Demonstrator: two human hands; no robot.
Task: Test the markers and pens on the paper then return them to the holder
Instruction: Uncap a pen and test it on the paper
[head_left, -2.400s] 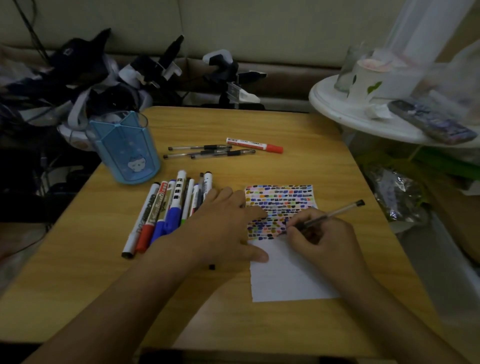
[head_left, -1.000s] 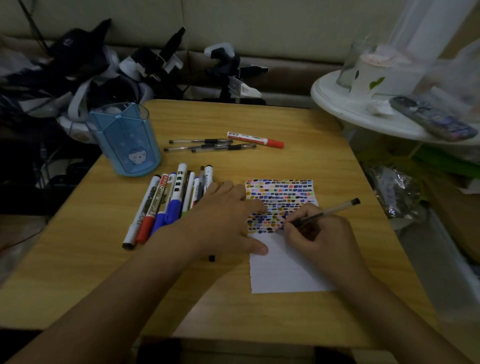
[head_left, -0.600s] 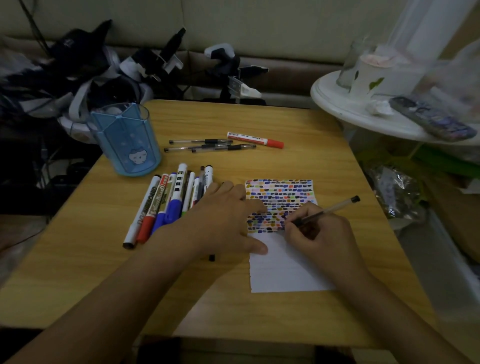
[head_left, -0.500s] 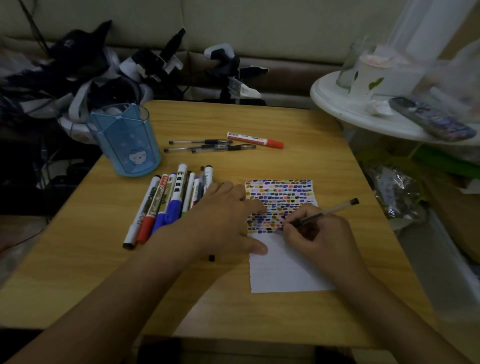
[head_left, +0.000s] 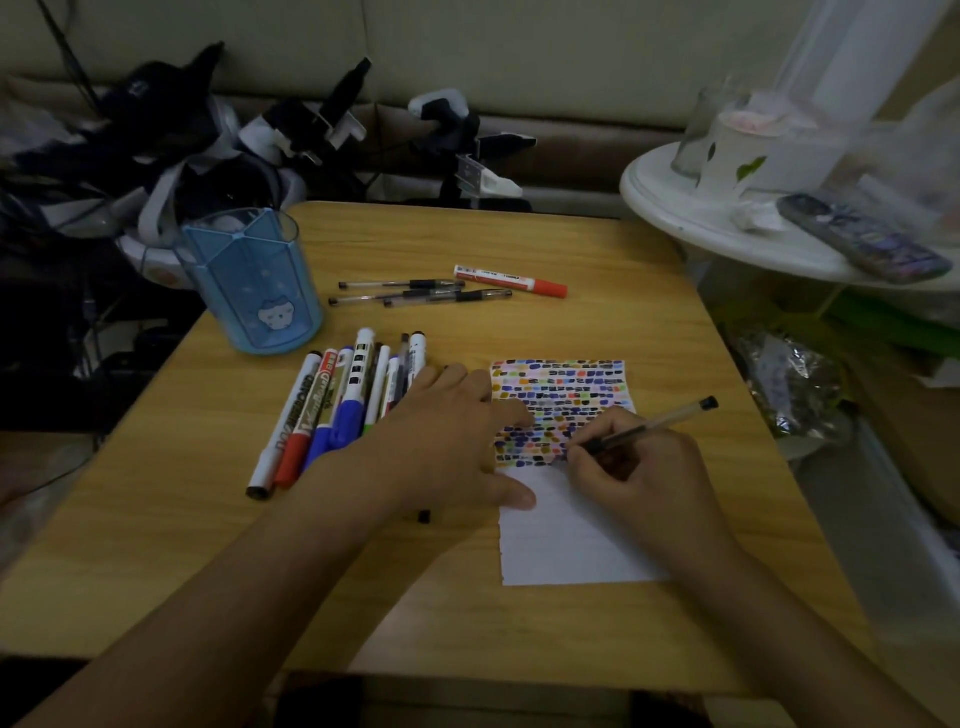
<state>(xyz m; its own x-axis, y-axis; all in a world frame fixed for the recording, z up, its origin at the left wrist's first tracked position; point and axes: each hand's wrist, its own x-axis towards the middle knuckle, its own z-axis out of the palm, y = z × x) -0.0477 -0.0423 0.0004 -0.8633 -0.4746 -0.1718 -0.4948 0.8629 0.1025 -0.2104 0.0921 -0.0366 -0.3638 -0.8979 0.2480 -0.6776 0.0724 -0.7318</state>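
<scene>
Head view: fingers (head_left: 597, 457) around pen (head_left: 657, 423).

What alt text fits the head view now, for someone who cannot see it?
The right hand writes with a clear black-capped pen on a white paper sheet half filled with coloured marks, while the left hand holds the sheet flat. Markers lie beside a blue plastic holder on the wooden table.

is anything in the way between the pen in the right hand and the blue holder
Yes. The left hand lies flat on the paper's edge, right between the pen and the holder, and a row of markers lies beyond it. Lifting the pen over both should clear them.
</scene>
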